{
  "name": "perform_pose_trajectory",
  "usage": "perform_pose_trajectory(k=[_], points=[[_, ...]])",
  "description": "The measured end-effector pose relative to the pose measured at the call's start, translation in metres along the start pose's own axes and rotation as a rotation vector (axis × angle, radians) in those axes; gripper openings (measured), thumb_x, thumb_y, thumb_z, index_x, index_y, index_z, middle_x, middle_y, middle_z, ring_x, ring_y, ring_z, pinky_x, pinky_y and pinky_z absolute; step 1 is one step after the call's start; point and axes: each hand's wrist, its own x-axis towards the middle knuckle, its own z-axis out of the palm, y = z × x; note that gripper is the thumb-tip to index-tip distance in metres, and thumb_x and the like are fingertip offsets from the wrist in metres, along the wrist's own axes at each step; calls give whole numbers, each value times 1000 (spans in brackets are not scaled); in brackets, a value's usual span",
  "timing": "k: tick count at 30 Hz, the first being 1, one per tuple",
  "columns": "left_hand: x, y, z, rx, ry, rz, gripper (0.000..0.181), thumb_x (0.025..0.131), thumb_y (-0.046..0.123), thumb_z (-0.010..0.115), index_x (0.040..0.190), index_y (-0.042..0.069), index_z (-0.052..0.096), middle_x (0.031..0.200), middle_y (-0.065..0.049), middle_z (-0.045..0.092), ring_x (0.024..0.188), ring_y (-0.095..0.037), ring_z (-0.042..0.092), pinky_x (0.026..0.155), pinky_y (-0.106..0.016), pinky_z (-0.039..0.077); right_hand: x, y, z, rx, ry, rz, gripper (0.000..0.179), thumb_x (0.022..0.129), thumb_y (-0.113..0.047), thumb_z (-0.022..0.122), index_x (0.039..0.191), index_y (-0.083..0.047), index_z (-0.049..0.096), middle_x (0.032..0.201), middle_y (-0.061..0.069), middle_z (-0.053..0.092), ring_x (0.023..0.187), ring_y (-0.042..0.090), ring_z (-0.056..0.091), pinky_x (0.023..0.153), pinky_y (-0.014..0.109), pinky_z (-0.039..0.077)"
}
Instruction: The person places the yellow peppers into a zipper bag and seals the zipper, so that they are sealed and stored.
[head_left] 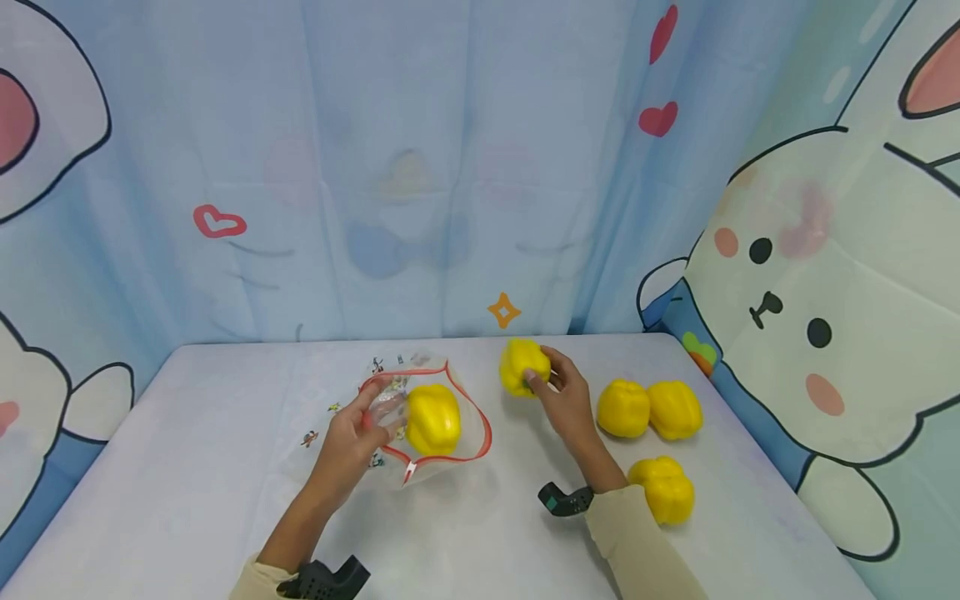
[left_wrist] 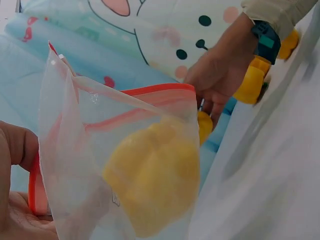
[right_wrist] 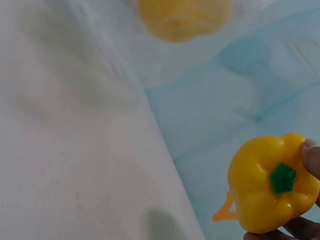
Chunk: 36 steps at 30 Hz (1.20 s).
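My left hand (head_left: pixel 351 440) grips the rim of a clear zip bag (head_left: pixel 468 467) with a red-edged mouth, which gapes open. Inside the bag lies a yellow bell pepper (head_left: pixel 433 420), seen through the plastic in the left wrist view too. To the right of the bag, my right hand (head_left: pixel 564 398) holds a second yellow bell pepper (right_wrist: pixel 265 185) between thumb and fingers, above the table. A green stem shows on it in the right wrist view. The held pepper and the bag are apart.
On the white table (head_left: pixel 202 467), two yellow peppers sit side by side, one (head_left: pixel 623 408) touching the other (head_left: pixel 675 410). Another pepper (head_left: pixel 663 490) lies nearer, beside my right sleeve. A blue cartoon curtain (head_left: pixel 450 167) hangs behind the table.
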Motion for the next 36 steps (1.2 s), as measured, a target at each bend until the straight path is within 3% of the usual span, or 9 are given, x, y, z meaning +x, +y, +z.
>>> perform_pose_trajectory(k=[6, 10, 24, 36], points=[[1, -2, -1, 14, 8, 13, 66, 87, -4, 52, 150, 1, 32, 150, -13, 39, 131, -25, 47, 95, -27, 45, -4, -27, 5, 88, -75, -47, 54, 93, -22, 65, 143, -10, 46, 141, 9, 48, 124, 26, 51, 92, 25, 49], [1, -3, 0, 20, 7, 18, 66, 87, -5, 51, 150, -1, 31, 151, -14, 38, 131, -26, 47, 95, -28, 45, -10, -40, 6, 121, -114, -86, 54, 93, -18, 65, 142, -9, 46, 140, 11, 47, 126, 27, 50, 93, 26, 49], [2, -3, 2, 72, 20, 12, 66, 87, -2, 52, 150, -1, 32, 153, -12, 35, 131, -27, 46, 94, -29, 46, -24, -57, 2, 146, -181, -156, 53, 93, -18, 66, 141, -8, 46, 138, 9, 49, 123, 26, 52, 92, 28, 50], [3, -3, 2, 57, 26, 0, 65, 88, -1, 54, 150, 1, 33, 153, -11, 36, 130, -26, 47, 94, -29, 47, -40, -76, -7, 193, -295, -248, 51, 93, -5, 64, 140, -2, 46, 137, 15, 50, 119, 24, 54, 92, 31, 51]])
